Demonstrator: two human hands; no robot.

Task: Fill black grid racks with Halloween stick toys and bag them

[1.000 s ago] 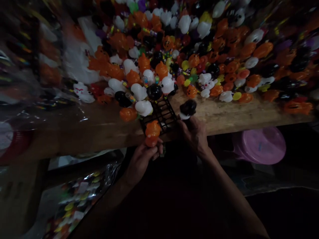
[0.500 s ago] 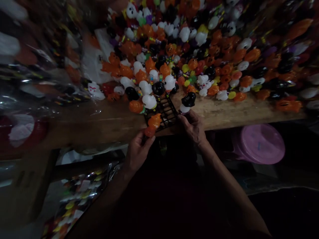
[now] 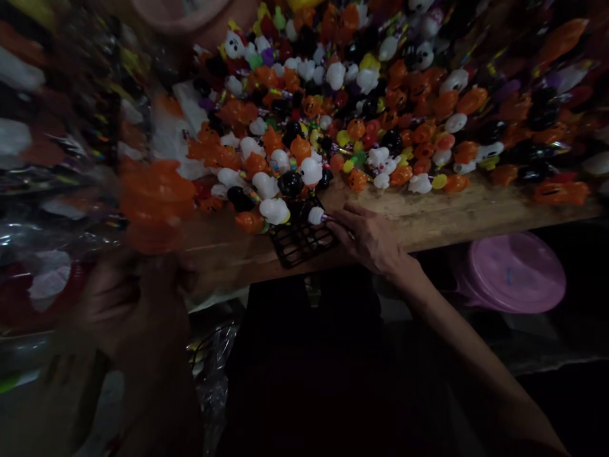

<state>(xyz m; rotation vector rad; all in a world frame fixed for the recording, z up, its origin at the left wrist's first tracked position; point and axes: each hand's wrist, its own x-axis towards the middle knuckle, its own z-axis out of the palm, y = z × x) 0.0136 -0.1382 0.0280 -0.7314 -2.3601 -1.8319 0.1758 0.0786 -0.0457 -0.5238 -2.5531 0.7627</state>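
At the near left, the person's left hand (image 3: 147, 298), blurred, grasps an orange toy (image 3: 157, 200) by its base, well apart from the black grid (image 3: 304, 244). To the near right sits a pink stool (image 3: 516, 273). Beyond, the right hand (image 3: 371, 238) pinches the stem of a small white toy (image 3: 316, 216), tilted over that grid on the wooden table (image 3: 404, 216). Farther off spreads a heap of orange, white and black toys (image 3: 399, 101).
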